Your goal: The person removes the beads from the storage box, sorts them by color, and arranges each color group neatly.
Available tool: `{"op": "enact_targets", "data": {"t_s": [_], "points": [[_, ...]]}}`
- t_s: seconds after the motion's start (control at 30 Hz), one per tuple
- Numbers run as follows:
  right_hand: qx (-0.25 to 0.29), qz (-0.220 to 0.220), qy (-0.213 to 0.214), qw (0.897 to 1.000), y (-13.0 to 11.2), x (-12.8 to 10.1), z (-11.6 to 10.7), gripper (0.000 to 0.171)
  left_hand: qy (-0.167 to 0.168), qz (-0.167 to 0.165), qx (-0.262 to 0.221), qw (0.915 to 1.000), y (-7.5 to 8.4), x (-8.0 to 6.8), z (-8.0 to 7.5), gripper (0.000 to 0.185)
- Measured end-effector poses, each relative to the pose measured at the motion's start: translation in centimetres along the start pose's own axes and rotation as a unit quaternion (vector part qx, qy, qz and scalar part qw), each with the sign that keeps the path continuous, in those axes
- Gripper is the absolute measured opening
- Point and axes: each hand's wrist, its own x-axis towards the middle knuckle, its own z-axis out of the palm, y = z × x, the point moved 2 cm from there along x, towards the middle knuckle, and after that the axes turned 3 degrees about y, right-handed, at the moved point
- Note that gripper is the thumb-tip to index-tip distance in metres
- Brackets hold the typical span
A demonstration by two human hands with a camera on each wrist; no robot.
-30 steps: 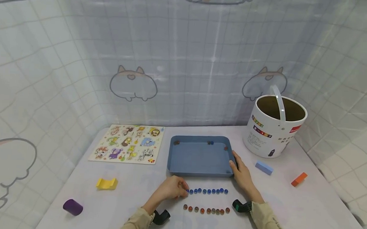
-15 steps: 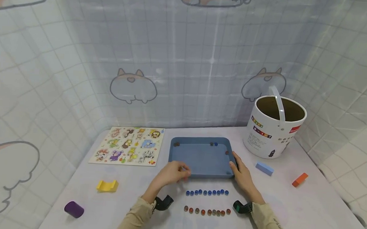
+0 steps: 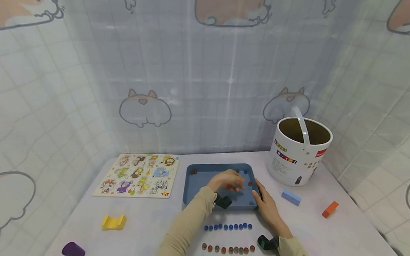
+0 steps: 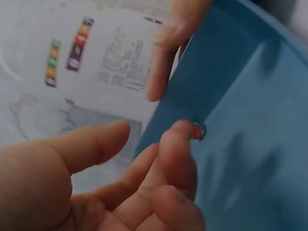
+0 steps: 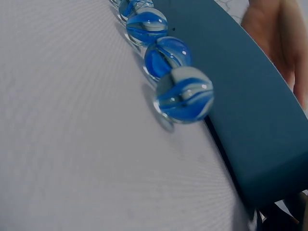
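Note:
A blue tray (image 3: 195,203) holds several marbles, among them a red marble (image 4: 198,131) near its right wall. My left hand (image 3: 228,180) is over the tray, its fingers loosely bent and the thumb apart. In the left wrist view a fingertip is right at the red marble, with nothing pinched. My right hand (image 3: 268,209) grips the tray's right side, thumb at the rim. In front of the tray lies a row of blue marbles (image 5: 185,95). Nearer to me runs a second row of reddish-brown marbles (image 3: 231,250).
An animal puzzle board (image 3: 139,175) lies left of the tray. A white bucket (image 3: 292,161) with a raised handle stands at the back right, near a light-blue block (image 3: 291,197) and an orange block (image 3: 330,209). A yellow block (image 3: 114,222) and purple cylinder (image 3: 73,250) are at left.
My left hand has left the left end of the blue marble row and moved up and right into the tray. The right hand stays at the tray's side. The head view has tilted up slightly.

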Motion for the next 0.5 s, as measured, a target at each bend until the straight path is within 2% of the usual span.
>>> {"op": "enact_targets", "data": {"t_s": [0.17,0.37,0.5], "points": [[-0.001,-0.011,0.007,1.000,0.2,-0.2,0.3,0.054,0.045,-0.032,-0.038,0.9977,-0.1,1.1,1.3,0.035],[-0.007,-0.021,0.012,1.000,-0.1,-0.2,0.1,0.054,0.042,-0.049,-0.040,0.9971,0.3,1.4,2.9,0.026],[-0.007,-0.020,0.005,1.000,-0.1,-0.2,0.0,0.054,0.063,-0.050,-0.016,0.9967,0.6,1.9,3.9,0.018]]}}
